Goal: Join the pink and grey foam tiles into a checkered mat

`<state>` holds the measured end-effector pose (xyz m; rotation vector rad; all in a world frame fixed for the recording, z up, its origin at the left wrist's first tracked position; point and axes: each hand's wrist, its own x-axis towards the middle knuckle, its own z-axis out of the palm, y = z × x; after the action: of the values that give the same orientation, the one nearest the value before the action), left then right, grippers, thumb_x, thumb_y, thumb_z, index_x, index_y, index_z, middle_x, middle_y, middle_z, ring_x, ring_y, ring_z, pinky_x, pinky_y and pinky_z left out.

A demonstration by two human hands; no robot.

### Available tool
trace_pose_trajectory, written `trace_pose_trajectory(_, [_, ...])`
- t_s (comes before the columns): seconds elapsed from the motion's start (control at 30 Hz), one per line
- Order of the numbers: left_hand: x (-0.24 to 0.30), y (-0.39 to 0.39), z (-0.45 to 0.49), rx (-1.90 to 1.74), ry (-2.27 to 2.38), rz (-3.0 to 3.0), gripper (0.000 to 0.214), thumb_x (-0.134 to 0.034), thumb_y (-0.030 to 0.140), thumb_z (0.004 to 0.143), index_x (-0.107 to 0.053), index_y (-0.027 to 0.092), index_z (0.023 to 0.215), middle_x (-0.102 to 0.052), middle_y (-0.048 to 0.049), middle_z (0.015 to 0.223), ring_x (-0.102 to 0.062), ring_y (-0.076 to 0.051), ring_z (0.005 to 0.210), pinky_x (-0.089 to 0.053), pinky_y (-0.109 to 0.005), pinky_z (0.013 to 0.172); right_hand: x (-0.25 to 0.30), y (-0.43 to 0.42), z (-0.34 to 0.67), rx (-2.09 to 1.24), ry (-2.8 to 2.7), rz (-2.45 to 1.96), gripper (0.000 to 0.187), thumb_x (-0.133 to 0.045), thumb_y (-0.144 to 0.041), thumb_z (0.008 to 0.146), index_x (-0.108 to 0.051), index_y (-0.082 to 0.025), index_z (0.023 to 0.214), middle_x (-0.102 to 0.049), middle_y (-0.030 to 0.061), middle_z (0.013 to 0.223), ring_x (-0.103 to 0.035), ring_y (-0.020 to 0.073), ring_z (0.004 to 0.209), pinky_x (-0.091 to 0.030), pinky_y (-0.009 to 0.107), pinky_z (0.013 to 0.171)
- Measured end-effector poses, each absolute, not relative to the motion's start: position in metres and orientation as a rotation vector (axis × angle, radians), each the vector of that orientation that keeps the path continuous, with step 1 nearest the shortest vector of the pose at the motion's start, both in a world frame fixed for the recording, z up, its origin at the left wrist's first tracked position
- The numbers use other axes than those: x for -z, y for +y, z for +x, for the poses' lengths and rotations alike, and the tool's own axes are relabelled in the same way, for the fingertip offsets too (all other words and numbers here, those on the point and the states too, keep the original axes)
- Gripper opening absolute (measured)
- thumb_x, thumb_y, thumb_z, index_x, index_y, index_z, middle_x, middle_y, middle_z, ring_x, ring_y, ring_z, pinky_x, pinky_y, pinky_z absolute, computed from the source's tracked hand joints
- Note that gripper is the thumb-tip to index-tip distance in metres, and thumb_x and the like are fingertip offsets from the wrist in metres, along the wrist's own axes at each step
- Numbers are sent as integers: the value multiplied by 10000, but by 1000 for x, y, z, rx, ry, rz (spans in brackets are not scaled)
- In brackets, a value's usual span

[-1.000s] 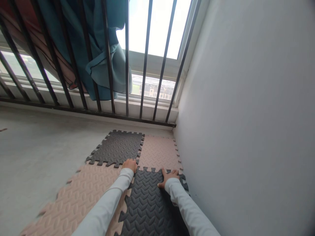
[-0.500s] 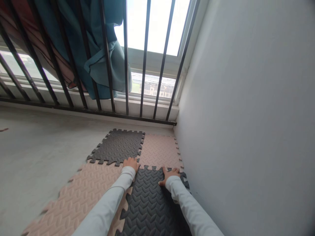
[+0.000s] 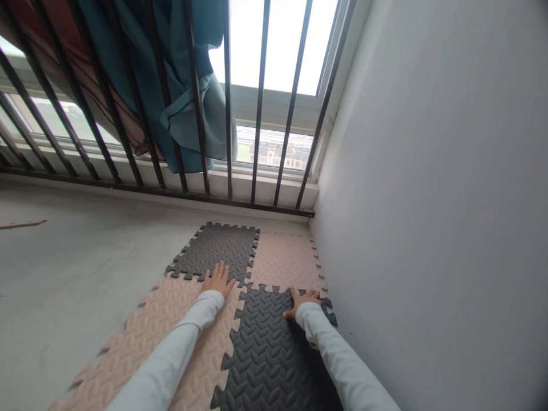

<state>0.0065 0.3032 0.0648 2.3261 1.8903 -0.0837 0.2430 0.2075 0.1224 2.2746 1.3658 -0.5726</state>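
My left hand [image 3: 218, 280] lies flat with fingers spread, across the seam between the far black foam mat tile [image 3: 222, 244] and the near pink foam mat tile [image 3: 171, 319]. With fingers apart, my right hand [image 3: 302, 302] rests on the near black foam mat tile [image 3: 274, 348], close to its far edge. Beyond that edge lies the far pink foam mat tile [image 3: 285, 260], beside the wall. All these tiles have toothed puzzle edges and a raised tread pattern. My right forearm hides part of the near black tile.
A white wall [image 3: 428, 217] rises close on the right. Dark metal railing bars [image 3: 229, 114] stand ahead, with blue cloth [image 3: 188, 114] hanging behind them before a window. Grey floor [image 3: 85, 245] stretches left, where a thin pinkish strip [image 3: 23, 224] lies.
My left hand has shifted left from the corner where the tiles meet, and its fingers have spread. My right hand stays on the near black tile. The view has turned slightly left.
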Motion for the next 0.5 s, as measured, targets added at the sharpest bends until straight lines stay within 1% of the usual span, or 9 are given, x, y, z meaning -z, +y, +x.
trace_pose_trajectory(0.03, [-66,302,-4,81,1990,2294,612,-221,455,805,-239,134,1327,-138,-120,1427,-125,-252,1305,-96,-465,1040,-123,208,243,575,1362,2279,1055,-613,-676,439,-179,-316,1331,-210,209,1379,-175,425,1237,-263,590,857])
trace_pose_trajectory(0.1, [-70,302,-22,103,2090,2232,651,-265,488,787,-257,117,1321,-166,-148,1419,-149,-277,1296,-134,-443,1035,-124,208,242,569,1357,2283,1044,-617,-668,446,-178,-326,1329,-207,203,1381,-176,424,1238,-266,588,855])
trace_pose_trajectory(0.17, [-76,306,-37,150,2008,2204,600,-243,487,795,-323,169,1298,-249,-110,1403,-230,-247,1275,-209,-399,1017,-124,208,242,563,1353,2279,1038,-616,-667,448,-174,-337,1327,-207,197,1382,-169,427,1238,-269,585,852])
trace_pose_trajectory(0.23, [-82,313,-52,196,1946,2168,553,-214,464,810,-362,204,1276,-281,-75,1396,-244,-217,1271,-222,-386,1015,-123,208,243,564,1353,2272,1034,-612,-668,451,-167,-345,1326,-213,193,1381,-167,427,1238,-266,583,855])
trace_pose_trajectory(0.27, [-84,317,-60,205,1973,2136,556,-206,462,814,-357,195,1278,-268,-76,1401,-217,-220,1281,-200,-401,1024,-123,208,243,567,1353,2270,1031,-610,-669,454,-166,-345,1326,-217,193,1379,-170,424,1239,-264,583,858])
trace_pose_trajectory(0.33, [-84,324,-77,203,2089,2066,594,-226,477,807,-294,164,1307,-192,-96,1423,-134,-251,1302,-136,-465,1033,-121,209,244,568,1355,2270,1024,-607,-668,461,-167,-343,1327,-224,195,1376,-176,420,1239,-260,579,864])
trace_pose_trajectory(0.4, [-80,329,-95,178,2125,2028,614,-259,480,799,-249,159,1323,-145,-103,1432,-110,-272,1303,-125,-508,1023,-121,209,244,558,1363,2273,1022,-612,-663,460,-168,-348,1325,-232,196,1372,-185,421,1236,-260,576,866])
trace_pose_trajectory(0.47, [-76,333,-110,125,2060,2052,559,-284,443,801,-300,195,1302,-207,-82,1419,-178,-269,1289,-161,-514,1011,-123,209,243,550,1364,2270,1021,-621,-656,455,-170,-358,1322,-240,194,1368,-190,425,1233,-265,574,862])
trace_pose_trajectory(0.5, [-74,333,-115,92,2026,2072,544,-296,432,798,-336,193,1286,-254,-89,1403,-211,-280,1277,-174,-524,1001,-124,209,242,549,1361,2269,1019,-623,-655,453,-173,-362,1320,-243,193,1367,-191,426,1232,-268,572,860])
